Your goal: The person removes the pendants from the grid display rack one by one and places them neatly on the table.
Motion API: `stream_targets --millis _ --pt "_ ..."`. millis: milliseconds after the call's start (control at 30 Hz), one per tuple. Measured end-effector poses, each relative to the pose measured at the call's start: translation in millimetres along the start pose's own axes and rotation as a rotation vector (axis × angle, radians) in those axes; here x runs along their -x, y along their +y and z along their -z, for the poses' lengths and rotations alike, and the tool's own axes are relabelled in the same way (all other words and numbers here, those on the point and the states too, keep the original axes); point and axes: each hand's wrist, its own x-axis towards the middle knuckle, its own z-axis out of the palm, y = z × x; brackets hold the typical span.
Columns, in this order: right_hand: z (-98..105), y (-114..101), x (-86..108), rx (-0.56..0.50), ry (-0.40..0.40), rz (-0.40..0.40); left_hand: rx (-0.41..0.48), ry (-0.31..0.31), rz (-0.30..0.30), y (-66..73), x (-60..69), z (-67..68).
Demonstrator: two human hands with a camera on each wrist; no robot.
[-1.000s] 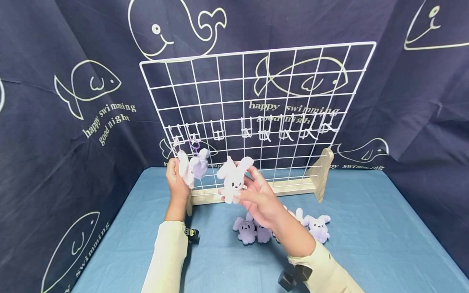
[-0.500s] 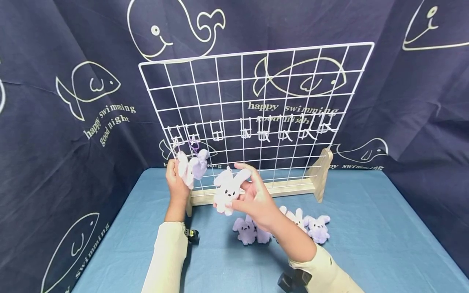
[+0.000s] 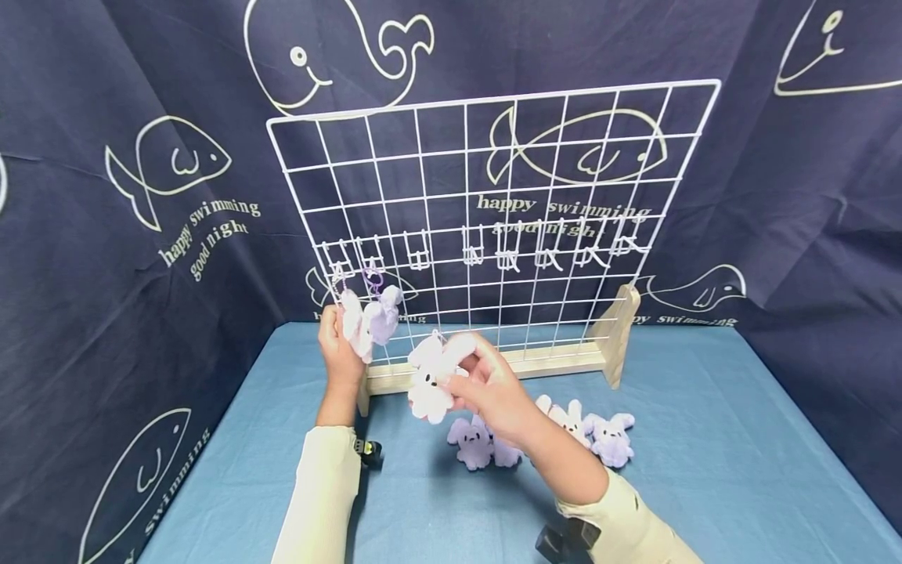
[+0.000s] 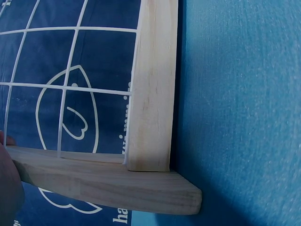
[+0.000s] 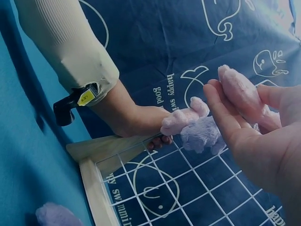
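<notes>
My right hand point(image 3: 491, 385) pinches a pale pink bunny plush keychain point(image 3: 427, 374) between thumb and fingers, in front of the wire grid. A small loop shows at its top. At the grid's left edge, my left hand point(image 3: 339, 345) grips the stand's wooden side support point(image 4: 108, 183); part of that hand is hidden behind hanging toys. Close by hang a pale pink bunny plush point(image 3: 356, 327) and a lilac bunny plush point(image 3: 384, 313), the latter by a purple ring. In the right wrist view, the held bunny point(image 5: 242, 92) lies along my fingers.
The white wire grid rack point(image 3: 493, 149) stands on a wooden base point(image 3: 564, 358). A row of white hooks point(image 3: 509, 256) crosses it. Several bunny plushes, among them a lilac one point(image 3: 474, 442) and another at right point(image 3: 611, 439), lie on the blue cloth point(image 3: 705, 470), partly behind my right arm.
My right hand has lowered the pale pink bunny plush and drawn it slightly left. Its fingers have shifted on the toy, covering part of its face. The left hand stays in place.
</notes>
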Motion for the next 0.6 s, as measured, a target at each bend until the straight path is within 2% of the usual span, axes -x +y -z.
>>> stream_targets --millis 267,400,600 --pt "0.8 1.6 1.9 0.060 0.076 -0.101 -0.026 -0.001 0.002 0.7 -0.5 -0.3" --pt "1.9 2.6 2.6 0.103 0.099 -0.125 -0.021 -0.002 -0.001 -0.7 -0.6 -0.1" --pt "5.1 6.5 3.1 0.307 0.132 -0.093 -0.016 0.001 -0.007 -0.4 -1.5 -0.3"
